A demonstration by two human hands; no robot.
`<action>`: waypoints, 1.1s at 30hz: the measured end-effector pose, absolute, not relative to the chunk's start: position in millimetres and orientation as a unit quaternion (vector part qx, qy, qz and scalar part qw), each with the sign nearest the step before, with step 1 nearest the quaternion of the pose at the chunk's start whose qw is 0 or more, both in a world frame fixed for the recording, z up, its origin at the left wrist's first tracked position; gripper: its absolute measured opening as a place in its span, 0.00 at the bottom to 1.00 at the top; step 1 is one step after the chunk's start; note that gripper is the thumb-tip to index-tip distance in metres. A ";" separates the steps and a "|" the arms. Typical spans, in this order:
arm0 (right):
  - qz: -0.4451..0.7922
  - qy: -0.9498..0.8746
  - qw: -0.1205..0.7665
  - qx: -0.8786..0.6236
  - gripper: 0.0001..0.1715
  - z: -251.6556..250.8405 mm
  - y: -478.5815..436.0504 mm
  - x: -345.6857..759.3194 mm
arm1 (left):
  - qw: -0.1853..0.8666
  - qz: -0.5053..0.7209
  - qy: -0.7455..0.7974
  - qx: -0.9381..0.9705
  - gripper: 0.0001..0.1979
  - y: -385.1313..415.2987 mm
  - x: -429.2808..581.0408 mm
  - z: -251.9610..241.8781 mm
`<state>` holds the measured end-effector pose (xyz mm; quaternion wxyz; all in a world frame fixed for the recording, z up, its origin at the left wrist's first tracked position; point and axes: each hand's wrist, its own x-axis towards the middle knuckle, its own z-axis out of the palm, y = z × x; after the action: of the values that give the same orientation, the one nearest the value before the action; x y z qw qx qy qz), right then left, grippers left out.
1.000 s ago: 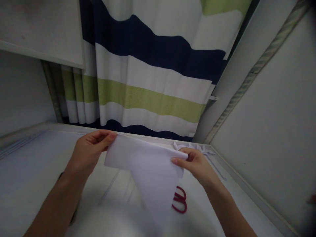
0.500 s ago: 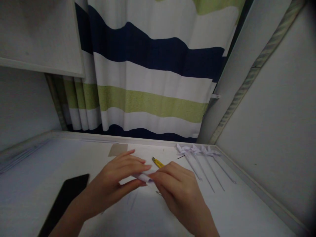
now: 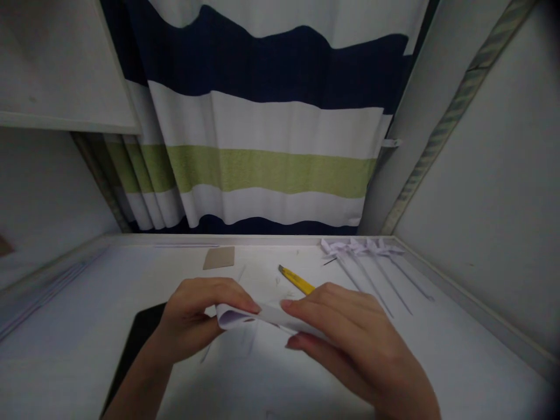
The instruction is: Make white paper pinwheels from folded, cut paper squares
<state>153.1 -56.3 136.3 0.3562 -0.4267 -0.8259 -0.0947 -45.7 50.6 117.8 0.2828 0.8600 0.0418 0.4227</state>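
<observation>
A white sheet of paper (image 3: 271, 314), folded over with a rounded loop at its left end, is held between both hands above the table. My left hand (image 3: 199, 309) pinches the paper's left part, thumb and fingers closed on it. On the other side, my right hand (image 3: 350, 332) grips the right part between the fingers above and the thumb below. Just beyond the right hand lies a yellow utility knife (image 3: 297, 280), its handle end hidden by the fingers. A dark flat object (image 3: 142, 332) is partly covered by my left forearm.
Several white paper pinwheels on thin sticks (image 3: 371, 248) lie at the back right. A brown square card (image 3: 219, 258) rests near the table's back edge. Thin sticks (image 3: 56, 286) lie along the left side. A striped curtain (image 3: 271, 169) hangs behind the white table (image 3: 459, 356).
The paper has been turned and now shows a wide fold with its loop toward the left hand. Both hands have shifted their grip and moved apart. The camera view has tilted down slightly.
</observation>
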 end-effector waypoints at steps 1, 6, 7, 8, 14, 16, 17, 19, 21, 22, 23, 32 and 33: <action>-0.094 -0.830 0.343 -0.429 0.15 137.0 -57.1 155.5 | 0.290 0.429 0.041 0.855 0.11 50.8 -45.9 117.9; -0.091 -0.839 0.315 -0.434 0.12 134.4 -61.6 160.7 | 0.319 0.444 0.032 0.837 0.09 51.5 -45.8 117.4; -0.097 -0.834 0.319 -0.439 0.12 133.4 -62.4 160.4 | 0.321 0.444 0.030 0.836 0.09 51.4 -45.9 117.2; -0.103 -0.829 0.323 -0.445 0.12 132.6 -63.3 159.8 | 0.322 0.444 0.027 0.836 0.09 51.1 -46.1 117.1; -0.114 -0.828 0.319 -0.448 0.10 131.5 -66.2 154.3 | 0.319 0.442 0.015 0.839 0.05 48.7 -46.0 119.1; -0.109 -0.830 0.315 -0.447 0.10 131.5 -66.3 153.2 | 0.317 0.436 0.008 0.842 0.06 48.1 -45.2 120.5; -0.111 -0.830 0.315 -0.447 0.10 131.5 -66.1 152.8 | 0.316 0.432 0.008 0.845 0.06 47.9 -44.7 121.1; -0.119 -0.829 0.314 -0.446 0.09 131.4 -65.3 152.4 | 0.313 0.428 0.010 0.848 0.06 47.7 -44.0 121.7; -0.129 -0.829 0.311 -0.447 0.08 131.5 -64.6 151.7 | 0.311 0.424 0.014 0.850 0.06 47.8 -43.6 121.1; -0.130 -0.830 0.308 -0.446 0.08 131.6 -64.3 151.1 | 0.311 0.422 0.016 0.852 0.06 47.8 -43.4 120.2; -0.128 -0.832 0.306 -0.444 0.08 131.8 -64.2 150.1 | 0.310 0.419 0.017 0.853 0.06 47.8 -43.2 119.1; -0.105 -0.825 0.326 -0.449 0.07 128.0 -65.1 135.1 | 0.309 0.374 0.008 0.875 0.06 42.9 -36.1 111.8; -0.102 -0.825 0.326 -0.450 0.07 127.4 -65.6 133.8 | 0.310 0.370 0.005 0.876 0.06 42.6 -35.2 111.3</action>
<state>133.8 -65.6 127.4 0.3256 -0.4496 -0.8255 -0.1023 -35.2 42.6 111.3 0.3104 0.8758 0.0052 0.3696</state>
